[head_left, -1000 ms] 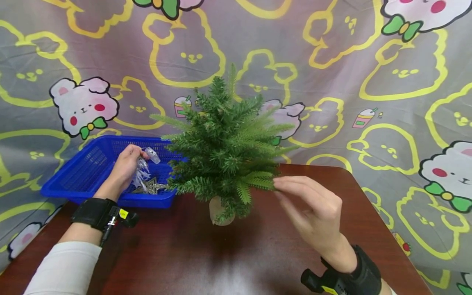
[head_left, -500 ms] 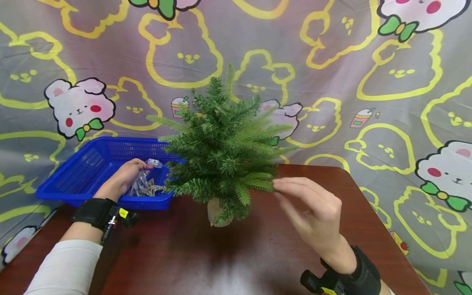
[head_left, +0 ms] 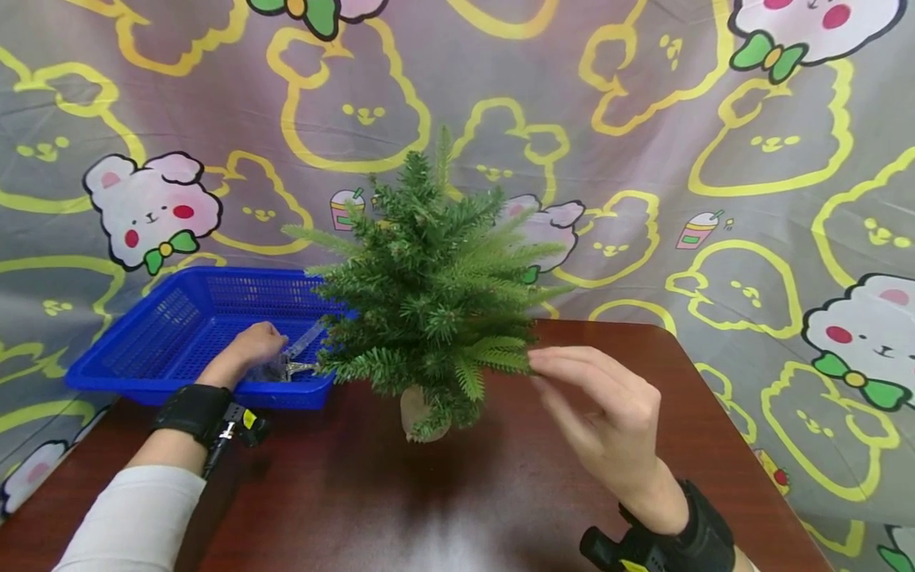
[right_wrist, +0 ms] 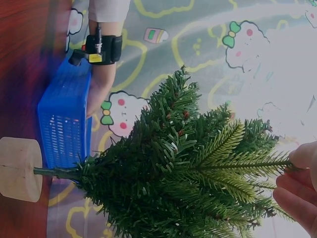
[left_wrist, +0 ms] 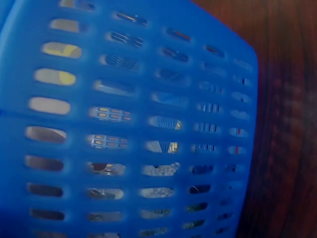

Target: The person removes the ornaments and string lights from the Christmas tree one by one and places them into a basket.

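A small artificial Christmas tree (head_left: 429, 302) stands on the table on a round wooden base (right_wrist: 21, 169). My right hand (head_left: 608, 421) pinches the tip of a light green branch (right_wrist: 242, 163) on its right side between thumb and fingers. To the left, my left hand (head_left: 259, 343) reaches down into the blue plastic basket (head_left: 129, 357), its fingers hidden. Under and beside it lie a clear, tangled bundle (head_left: 268, 370) and a clear plastic piece (head_left: 305, 340); I cannot tell whether the fingers still grip them. Close by is a silver glittery star (head_left: 296, 368).
The brown tabletop (head_left: 343, 492) runs under the tree and basket. Behind it hangs a grey curtain (head_left: 629, 262) with cartoon prints. The tree's left branches overlap the basket's right end. Through the basket's slotted wall (left_wrist: 143, 134) small items show in the left wrist view.
My left hand has lowered the clear bundle and its plastic piece into the basket near the star. The right hand keeps its pinch on the branch tip, nearly unmoved.
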A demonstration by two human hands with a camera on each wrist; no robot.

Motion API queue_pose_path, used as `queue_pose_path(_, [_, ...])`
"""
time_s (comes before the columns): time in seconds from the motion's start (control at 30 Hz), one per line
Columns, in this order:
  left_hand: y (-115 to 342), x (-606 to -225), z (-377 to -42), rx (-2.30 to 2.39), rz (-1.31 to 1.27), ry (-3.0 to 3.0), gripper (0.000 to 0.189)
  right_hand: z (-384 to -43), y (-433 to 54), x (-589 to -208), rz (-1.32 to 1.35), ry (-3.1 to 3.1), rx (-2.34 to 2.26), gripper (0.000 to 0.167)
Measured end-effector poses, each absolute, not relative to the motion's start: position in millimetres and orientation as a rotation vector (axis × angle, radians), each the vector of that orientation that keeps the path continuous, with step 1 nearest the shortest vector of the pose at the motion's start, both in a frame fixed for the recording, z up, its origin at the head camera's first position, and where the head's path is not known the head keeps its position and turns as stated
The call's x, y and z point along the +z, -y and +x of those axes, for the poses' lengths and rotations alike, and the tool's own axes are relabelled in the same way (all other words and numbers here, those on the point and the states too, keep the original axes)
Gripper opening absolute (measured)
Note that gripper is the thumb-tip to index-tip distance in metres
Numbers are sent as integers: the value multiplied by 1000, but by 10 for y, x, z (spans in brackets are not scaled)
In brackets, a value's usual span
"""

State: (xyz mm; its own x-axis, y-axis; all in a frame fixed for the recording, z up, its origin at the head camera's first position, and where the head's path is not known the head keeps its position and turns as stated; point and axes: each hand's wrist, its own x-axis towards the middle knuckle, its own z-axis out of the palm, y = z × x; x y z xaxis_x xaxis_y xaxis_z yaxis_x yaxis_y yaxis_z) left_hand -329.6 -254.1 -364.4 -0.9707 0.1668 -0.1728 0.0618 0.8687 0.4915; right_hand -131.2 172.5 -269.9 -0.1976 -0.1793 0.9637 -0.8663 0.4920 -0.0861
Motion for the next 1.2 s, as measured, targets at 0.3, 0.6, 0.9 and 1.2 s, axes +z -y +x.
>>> queue_pose_path(0.3, [2551, -3601, -3264, 509, -50, -2795, 48, -1321, -1671, -2701, 908, 1666, 786, 20])
queue_pose_path(0.6, [2596, -3600, -3199, 451, -97, -2883, 93, -1343, -1690, -2659, 923, 1712, 740, 21])
queue_pose_path(0.9, [2759, -3427, -3053, 524, 68, -3148, 96, -1388, -1880, -2490, 944, 1839, 646, 32])
queue_pose_path(1.2, [3094, -3134, -2795, 664, 202, -3392, 76, -1572, -2613, -2492, 787, 2173, 589, 47])
